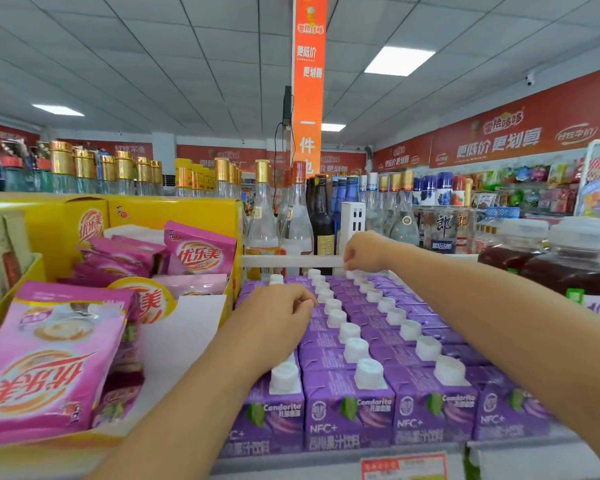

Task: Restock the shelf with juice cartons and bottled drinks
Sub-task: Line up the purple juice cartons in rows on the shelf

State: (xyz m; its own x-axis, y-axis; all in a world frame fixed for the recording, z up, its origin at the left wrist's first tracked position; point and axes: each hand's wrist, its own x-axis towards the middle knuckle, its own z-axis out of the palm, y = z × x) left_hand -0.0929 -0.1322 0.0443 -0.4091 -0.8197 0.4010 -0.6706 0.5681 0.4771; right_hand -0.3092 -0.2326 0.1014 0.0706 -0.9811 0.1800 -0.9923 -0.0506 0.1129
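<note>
Purple juice cartons (347, 400) with white screw caps fill the top shelf in several rows running away from me. My left hand (278, 313) lies over the left row about midway back, fingers curled down onto the carton tops; what it grips is hidden. My right hand (364, 252) reaches to the far end of the rows, fingers bent down at the caps of the rearmost cartons, just in front of a white back rail (291, 260). Whether it holds a carton I cannot make out.
A yellow display box (201, 211) with pink drink-powder bags (49, 355) stands left of the cartons. Glass liquor bottles (262, 216) stand behind the rail. Dark juice bottles with white caps (568, 265) stand at the right. A price tag (404, 465) hangs on the shelf's front edge.
</note>
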